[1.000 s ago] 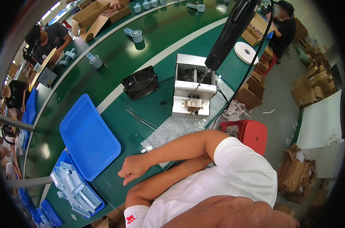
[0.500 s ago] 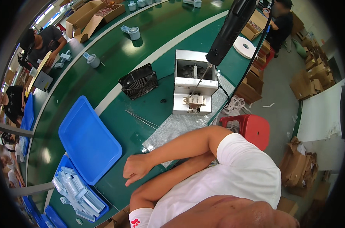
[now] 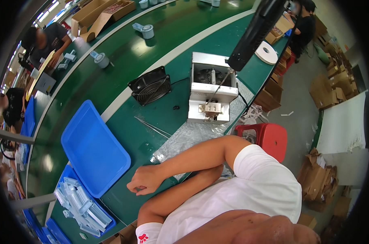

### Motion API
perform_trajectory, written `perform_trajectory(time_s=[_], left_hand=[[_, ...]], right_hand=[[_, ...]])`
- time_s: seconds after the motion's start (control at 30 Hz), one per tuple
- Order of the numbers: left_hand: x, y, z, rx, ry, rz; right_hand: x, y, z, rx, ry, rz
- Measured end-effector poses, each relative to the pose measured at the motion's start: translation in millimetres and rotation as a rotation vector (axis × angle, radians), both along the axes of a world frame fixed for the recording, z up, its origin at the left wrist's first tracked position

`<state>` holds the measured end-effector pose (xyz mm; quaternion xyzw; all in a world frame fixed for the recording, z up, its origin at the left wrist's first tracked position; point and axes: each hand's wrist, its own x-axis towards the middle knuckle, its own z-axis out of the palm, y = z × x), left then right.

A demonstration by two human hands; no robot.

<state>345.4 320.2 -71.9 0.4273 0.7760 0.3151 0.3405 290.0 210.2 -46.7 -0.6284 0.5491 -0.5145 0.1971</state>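
My right hand (image 3: pixel 146 179) hovers or rests over the green bench, just right of an empty-looking blue tray (image 3: pixel 96 152); I cannot tell whether it touches the bench. Its fingers are loosely curled, thumb near the index finger, and nothing shows in them. The left arm crosses beneath the right forearm, which hides my left hand. Below that tray, a second blue tray (image 3: pixel 107 215) holds several light blue plastic parts (image 3: pixel 79 203). Ahead stand a metal machine with a small brass-coloured block (image 3: pixel 212 109) and a black fan (image 3: pixel 150 86).
Thin rods (image 3: pixel 152 127) and clear bubble wrap (image 3: pixel 184 140) lie on the bench. A black tool (image 3: pixel 253 40) hangs over the machine. Light blue cups (image 3: pixel 146 31) sit on the green belt. A red stool (image 3: pixel 272 140) and cardboard boxes (image 3: pixel 320 179) are at right; other people work beyond.
My right hand has turned slightly and its fingers have curled in toward the thumb, leaving a small gap. The whole view has shifted a little.
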Motion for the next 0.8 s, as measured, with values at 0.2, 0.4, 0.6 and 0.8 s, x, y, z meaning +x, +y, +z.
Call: perform_trajectory(time_s=[0.2, 0.4, 0.6, 0.8], left_hand=[[4.5, 7.4, -4.4, -0.015, 0.015, 0.002], [4.7, 12.7, -7.8, -0.025, 0.036, 0.034], [7.8, 13.0, -15.5, -0.081, 0.067, 0.076], [22.5, 18.6, -33.8, -0.056, -0.208, 0.644]], right_hand=[[0.0, -2.2, -0.9, -0.011, -0.027, 0.014], [-2.1, -3.6, 3.4, 0.096, -0.045, 0.046], [-1.9, -2.9, 0.7, 0.062, 0.028, 0.047], [-1.9, -2.9, 1.4, 0.037, 0.037, 0.014]])
